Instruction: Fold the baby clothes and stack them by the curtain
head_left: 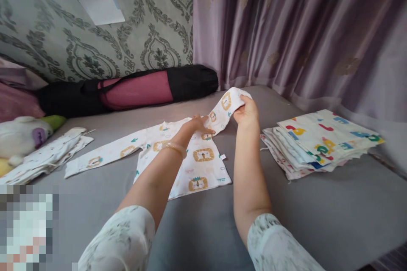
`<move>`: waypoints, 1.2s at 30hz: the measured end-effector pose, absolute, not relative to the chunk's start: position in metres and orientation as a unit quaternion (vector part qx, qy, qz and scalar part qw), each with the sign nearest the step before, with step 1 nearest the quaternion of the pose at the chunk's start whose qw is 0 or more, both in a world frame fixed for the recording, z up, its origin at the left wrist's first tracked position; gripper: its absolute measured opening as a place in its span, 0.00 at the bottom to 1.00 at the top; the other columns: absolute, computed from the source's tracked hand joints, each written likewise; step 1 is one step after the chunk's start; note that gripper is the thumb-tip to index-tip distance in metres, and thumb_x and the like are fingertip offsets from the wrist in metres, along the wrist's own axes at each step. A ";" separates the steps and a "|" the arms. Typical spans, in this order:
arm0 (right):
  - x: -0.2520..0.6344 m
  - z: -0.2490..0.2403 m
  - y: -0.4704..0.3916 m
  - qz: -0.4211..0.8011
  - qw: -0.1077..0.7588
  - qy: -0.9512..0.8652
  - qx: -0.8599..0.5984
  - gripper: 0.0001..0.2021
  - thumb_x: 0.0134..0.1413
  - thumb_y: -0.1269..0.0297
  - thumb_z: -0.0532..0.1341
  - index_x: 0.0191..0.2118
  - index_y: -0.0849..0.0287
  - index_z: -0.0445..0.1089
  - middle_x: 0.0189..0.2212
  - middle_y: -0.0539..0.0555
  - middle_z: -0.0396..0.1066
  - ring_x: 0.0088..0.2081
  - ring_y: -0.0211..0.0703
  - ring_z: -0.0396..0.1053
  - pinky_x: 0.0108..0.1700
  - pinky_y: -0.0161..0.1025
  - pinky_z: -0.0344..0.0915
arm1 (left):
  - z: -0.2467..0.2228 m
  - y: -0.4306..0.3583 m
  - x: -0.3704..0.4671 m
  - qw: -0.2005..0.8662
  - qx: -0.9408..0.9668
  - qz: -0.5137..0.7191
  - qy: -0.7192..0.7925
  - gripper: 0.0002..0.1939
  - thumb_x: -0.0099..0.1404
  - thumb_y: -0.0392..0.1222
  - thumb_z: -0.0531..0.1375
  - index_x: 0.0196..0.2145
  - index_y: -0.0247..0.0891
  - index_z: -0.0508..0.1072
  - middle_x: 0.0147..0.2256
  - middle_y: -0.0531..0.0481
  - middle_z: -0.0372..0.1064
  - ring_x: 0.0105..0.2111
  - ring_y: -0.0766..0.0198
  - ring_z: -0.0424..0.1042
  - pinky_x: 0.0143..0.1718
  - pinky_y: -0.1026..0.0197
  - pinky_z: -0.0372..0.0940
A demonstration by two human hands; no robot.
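Note:
A small white long-sleeved shirt [203,165] with lion-face prints lies spread on the grey bed sheet. Its left-side sleeve stretches out flat toward the stack of cloths at the left. My right hand [247,110] grips the cuff end of the other sleeve and holds it raised off the bed. With a bangle on its wrist, my left hand [200,125] rests on the shirt near that sleeve's shoulder, fingers spread and pressing on the fabric. A small white tag sticks out from the shirt's right side seam.
At the right sits a stack of folded clothes [327,139], colourful prints on top. Folded white clothes [54,152] lie at the left beside a plush toy [19,137]. A long black and pink bag [136,89] lies along the wall; a purple curtain [286,21] hangs behind.

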State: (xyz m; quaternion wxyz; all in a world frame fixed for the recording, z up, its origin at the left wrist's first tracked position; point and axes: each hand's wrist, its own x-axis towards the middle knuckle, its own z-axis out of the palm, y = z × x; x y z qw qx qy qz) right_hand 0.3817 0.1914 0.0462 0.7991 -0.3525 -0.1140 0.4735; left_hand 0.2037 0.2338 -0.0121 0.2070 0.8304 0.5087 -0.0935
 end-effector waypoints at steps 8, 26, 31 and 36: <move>0.340 0.056 0.191 0.552 0.764 -0.084 -0.322 0.15 0.49 0.78 0.56 0.43 0.60 0.69 0.29 0.49 0.76 0.36 0.42 0.76 0.48 0.46 0.73 | -0.006 0.224 0.204 0.228 0.815 -0.065 0.529 0.59 0.46 0.69 0.64 0.69 0.45 0.46 0.67 0.33 0.42 0.64 0.35 0.50 0.58 0.46 0.57; 0.233 0.018 0.190 0.493 0.692 -0.259 -0.459 0.09 0.49 0.73 0.58 0.38 0.61 0.70 0.26 0.48 0.73 0.31 0.41 0.73 0.36 0.38 0.72 | -0.034 0.148 0.070 0.507 0.317 0.544 0.589 0.07 0.66 0.38 0.60 0.38 0.31 0.69 0.30 0.47 0.71 0.27 0.69 0.74 0.32 0.66 0.70; 0.206 -0.007 0.173 0.342 0.525 -0.511 -0.588 0.15 0.57 0.68 0.54 0.48 0.59 0.69 0.44 0.56 0.75 0.48 0.46 0.72 0.51 0.42 0.67 | -0.031 0.151 0.071 0.535 0.295 0.551 0.569 0.12 0.69 0.45 0.57 0.41 0.31 0.68 0.32 0.43 0.73 0.29 0.66 0.75 0.36 0.63 0.71; 0.192 -0.019 0.154 0.345 0.312 -0.723 -0.511 0.22 0.59 0.63 0.59 0.58 0.60 0.65 0.57 0.61 0.68 0.57 0.49 0.66 0.59 0.43 0.60 | -0.028 0.151 0.068 0.548 0.275 0.557 0.561 0.22 0.71 0.54 0.50 0.48 0.31 0.66 0.34 0.42 0.72 0.30 0.63 0.76 0.34 0.62 0.71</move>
